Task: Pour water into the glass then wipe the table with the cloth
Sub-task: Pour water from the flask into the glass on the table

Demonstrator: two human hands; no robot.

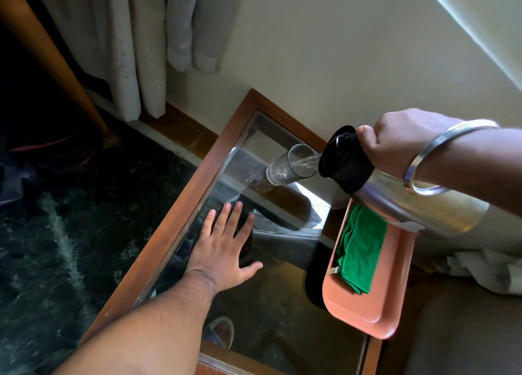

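A clear glass (292,167) stands on the glass-topped table (180,202) near its far end. My right hand (401,143) grips the handle of a steel jug with a black lid (395,196), tilted over the glass, and a stream of water runs from its spout into the glass. My left hand (226,247) lies flat on the tabletop with fingers spread, nearer to me than the glass. A folded green cloth (360,250) lies in a salmon tray (395,287) at the table's right edge, below the jug.
The table has a wooden frame and stands against a cream wall (324,63). Curtains (135,44) hang at the back left over a dark patterned floor (56,233). White fabric (485,270) lies to the right of the tray.
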